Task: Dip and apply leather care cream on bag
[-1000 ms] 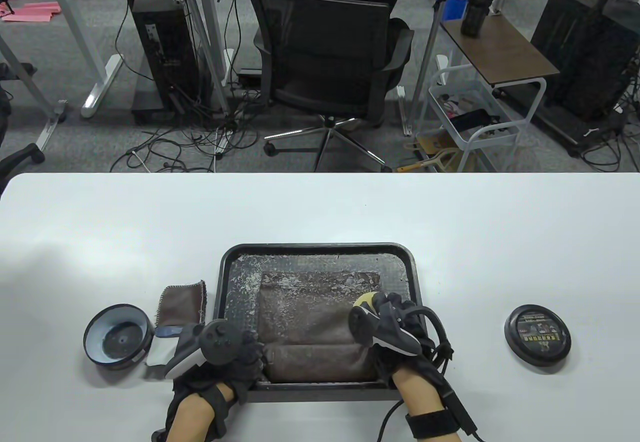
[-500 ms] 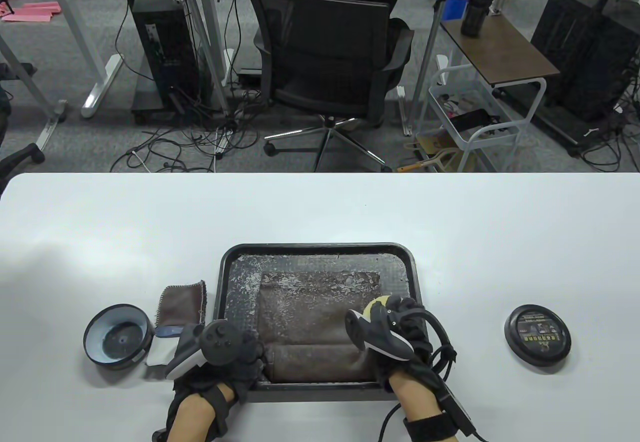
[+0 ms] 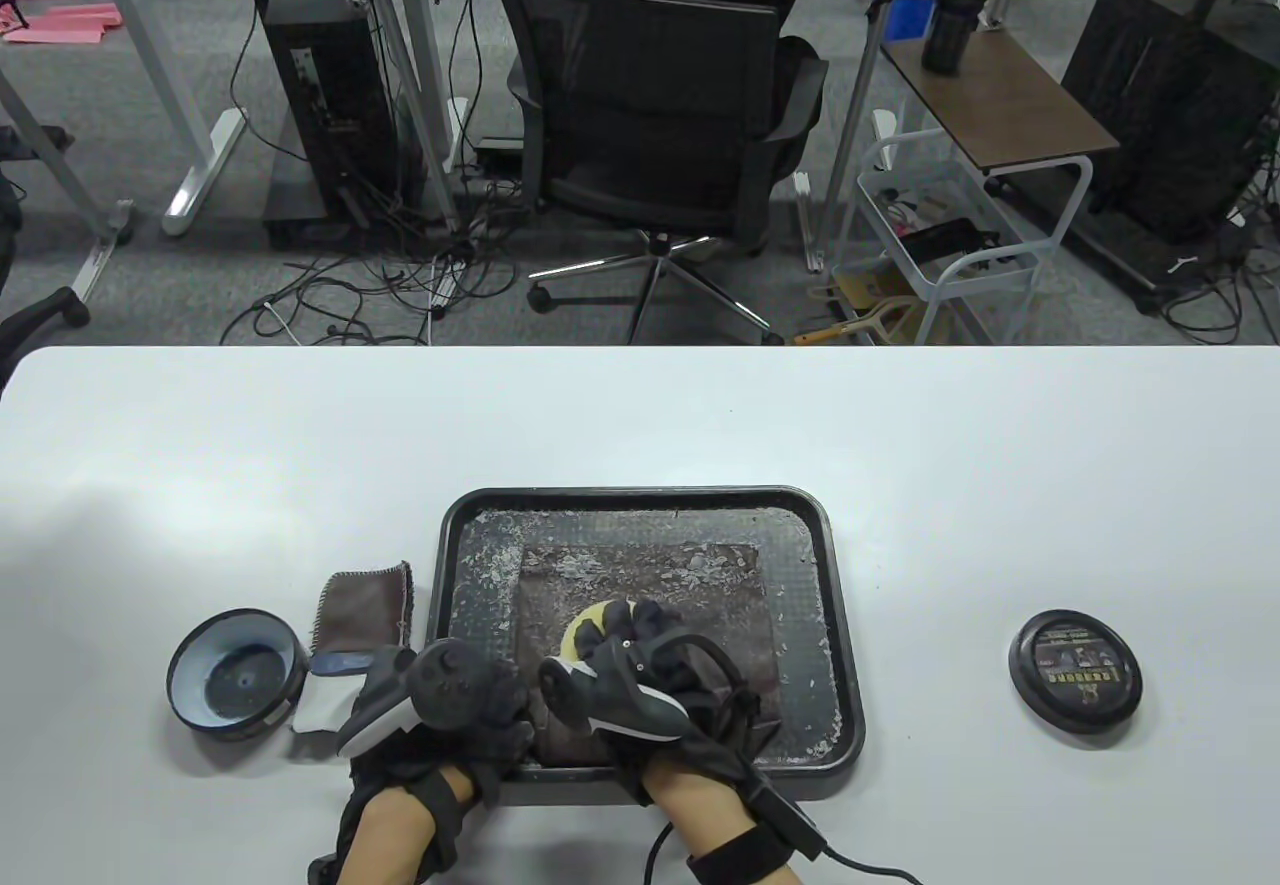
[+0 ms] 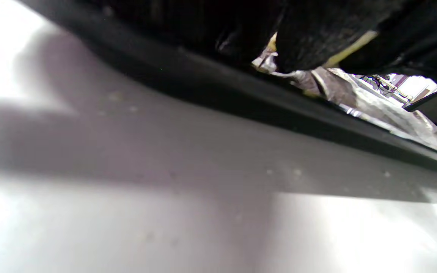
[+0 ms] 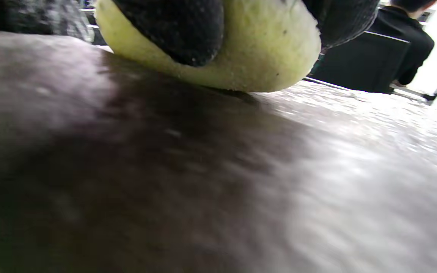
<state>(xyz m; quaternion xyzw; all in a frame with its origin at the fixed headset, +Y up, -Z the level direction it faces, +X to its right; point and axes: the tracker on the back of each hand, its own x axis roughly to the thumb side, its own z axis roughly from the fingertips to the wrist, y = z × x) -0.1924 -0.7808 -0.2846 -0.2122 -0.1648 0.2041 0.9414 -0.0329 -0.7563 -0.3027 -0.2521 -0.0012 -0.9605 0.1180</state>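
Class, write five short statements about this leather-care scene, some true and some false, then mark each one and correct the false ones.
1. The right hand grips a yellow sponge. True.
2. The sponge rests on the brown bag. True.
3. The bag lies directly on the white table. False: it lies in the black tray.
4. The open cream tin stands right of the tray. False: it stands left of it; the black lid lies on the right.
5. A folded brown cloth lies between the cream tin and the tray. True.
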